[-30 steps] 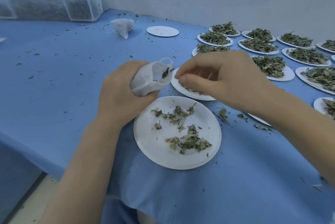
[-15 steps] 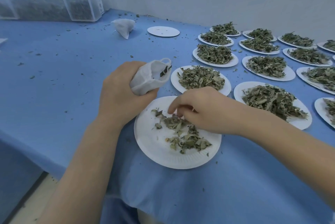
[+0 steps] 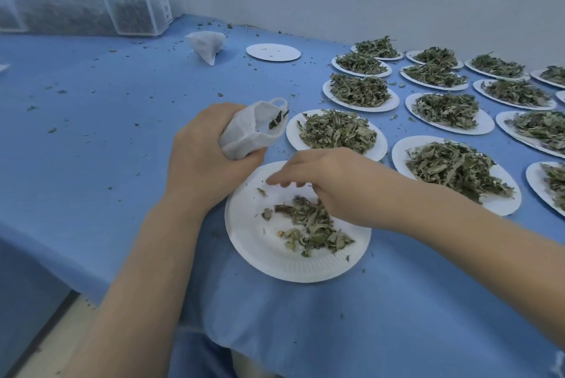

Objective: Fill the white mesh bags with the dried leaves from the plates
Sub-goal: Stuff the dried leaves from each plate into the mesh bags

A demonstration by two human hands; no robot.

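Note:
My left hand (image 3: pixel 201 160) grips a small white mesh bag (image 3: pixel 249 133) by its body, holding it above the table with its mouth open toward the right; a few dark leaves show inside. Just below it lies a white paper plate (image 3: pixel 260 255) with a small heap of dried leaves (image 3: pixel 312 224). My right hand (image 3: pixel 330 182) is down on this plate, its fingers curled over leaves at the heap's far edge, fingertips against the plate.
Several paper plates heaped with dried leaves (image 3: pixel 336 133) fill the right side of the blue table (image 3: pixel 107 133). An empty plate (image 3: pixel 273 52) and another white mesh bag (image 3: pixel 206 44) lie further back. Clear containers (image 3: pixel 131 7) stand at the back left. The table edge is close at the front left.
My right hand dropped from the bag's mouth to the near plate and is now drawing leaves together there. The left hand and bag stayed nearly still.

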